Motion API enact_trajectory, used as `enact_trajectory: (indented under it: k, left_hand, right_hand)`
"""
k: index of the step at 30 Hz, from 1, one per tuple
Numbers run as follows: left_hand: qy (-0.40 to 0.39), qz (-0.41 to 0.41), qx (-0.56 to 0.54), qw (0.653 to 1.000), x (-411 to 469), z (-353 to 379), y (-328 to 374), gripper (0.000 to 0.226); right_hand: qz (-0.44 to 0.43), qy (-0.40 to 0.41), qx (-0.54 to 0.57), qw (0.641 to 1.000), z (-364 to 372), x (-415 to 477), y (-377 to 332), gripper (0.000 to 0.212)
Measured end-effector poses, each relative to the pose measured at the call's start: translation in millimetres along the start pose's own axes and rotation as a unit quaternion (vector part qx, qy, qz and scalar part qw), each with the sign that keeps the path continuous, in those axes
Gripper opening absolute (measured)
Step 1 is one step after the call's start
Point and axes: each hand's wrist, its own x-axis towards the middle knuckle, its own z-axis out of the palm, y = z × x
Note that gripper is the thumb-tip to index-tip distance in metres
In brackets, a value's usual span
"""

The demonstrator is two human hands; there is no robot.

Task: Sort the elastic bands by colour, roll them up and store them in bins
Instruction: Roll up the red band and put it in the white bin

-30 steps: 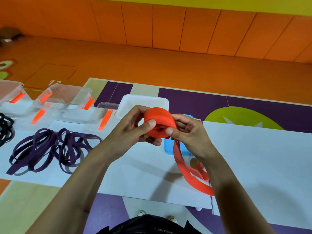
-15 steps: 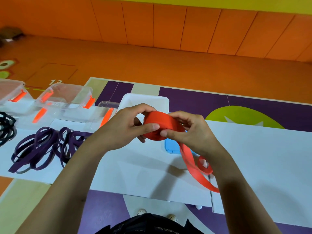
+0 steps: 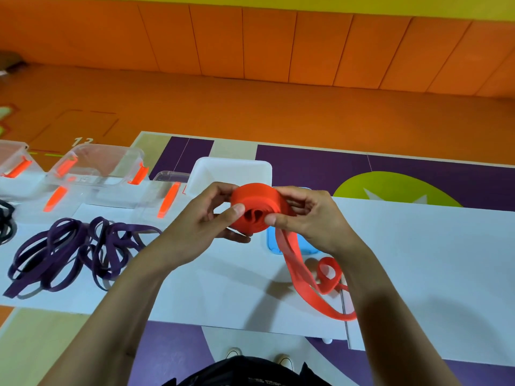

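Above the white table (image 3: pixel 418 260) I hold a partly rolled orange elastic band (image 3: pixel 257 208). My left hand (image 3: pixel 206 218) pinches the roll from the left, thumb on its face. My right hand (image 3: pixel 306 215) grips it from the right. The band's loose tail (image 3: pixel 303 282) hangs down to the table and curls at its end. A heap of purple bands (image 3: pixel 69 252) lies on the left of the table. Black bands (image 3: pixel 5 221) show at the left edge. A white bin (image 3: pixel 231 168) stands behind my hands, and a blue bin (image 3: pixel 271 240) is mostly hidden under them.
Clear plastic bins with orange latches (image 3: pixel 97 168) and their lids (image 3: pixel 164 196) stand along the table's back left. Beyond the table are an orange floor and an orange padded wall. My shoes (image 3: pixel 259 358) show below the table's near edge.
The roll has turned between my fingers and taken up more band, so the loose tail is shorter. Both hands stay at about the same place above the table.
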Motion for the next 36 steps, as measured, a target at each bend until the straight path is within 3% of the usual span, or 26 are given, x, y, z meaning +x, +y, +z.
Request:
enact_trajectory:
  k: [3,6,12,17,21,25,29,32,36]
  left_hand:
    - [-0.036,-0.015,0.126,0.991,1.9,-7.8,8.0,0.041]
    - [-0.05,0.017,0.298,0.953,6.7,-17.3,18.3,0.043]
    - [-0.038,0.041,0.343,0.938,12.0,-20.3,19.8,0.042]
    - [-0.004,0.044,0.223,0.974,12.0,-16.9,7.7,0.04]
    - [0.042,0.057,0.075,0.995,8.7,-9.0,4.8,0.04]
    - [0.064,0.027,-0.098,0.993,7.4,6.2,6.3,0.032]
    - [0.048,0.001,-0.173,0.984,5.7,18.9,2.4,0.036]
    - [0.031,-0.034,-0.084,0.995,6.1,17.1,-0.1,0.039]
    - [-0.001,-0.016,0.183,0.983,8.8,-5.0,9.8,0.058]
  right_hand:
    - [0.013,-0.018,-0.057,0.998,3.1,-0.9,-1.4,0.045]
    - [0.014,-0.033,-0.117,0.992,11.1,0.3,-3.6,0.043]
    - [0.037,-0.015,-0.116,0.992,10.0,0.7,0.3,0.042]
    - [0.03,-0.008,-0.099,0.995,12.8,-1.5,11.1,0.034]
    - [0.02,0.007,0.0,1.0,13.7,-4.1,9.4,0.033]
    - [-0.002,0.026,0.067,0.997,13.9,-1.9,6.4,0.04]
    - [-0.001,0.032,0.075,0.997,11.6,-1.4,7.2,0.039]
    - [0.008,0.025,0.042,0.999,4.9,-3.7,9.3,0.038]
    - [0.028,0.001,-0.067,0.997,-4.3,-5.8,2.6,0.048]
